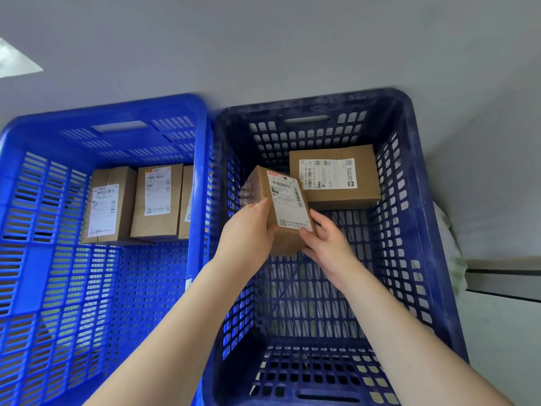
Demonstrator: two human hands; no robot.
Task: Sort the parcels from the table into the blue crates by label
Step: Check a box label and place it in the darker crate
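Note:
Both hands hold a small brown cardboard parcel (281, 200) with a white label, tilted, above the inside of the dark blue crate (421, 206) on the right. My left hand (248, 232) grips its left side and my right hand (328, 244) grips its lower right corner. A larger labelled parcel (336, 177) lies flat at the far end of that crate. The bright blue crate (52, 259) on the left holds three brown parcels (155, 200) side by side at its far end.
The two crates stand side by side on a grey floor (263, 48), touching along their long walls. A pale surface with a dark seam (503, 276) lies to the right of the dark crate.

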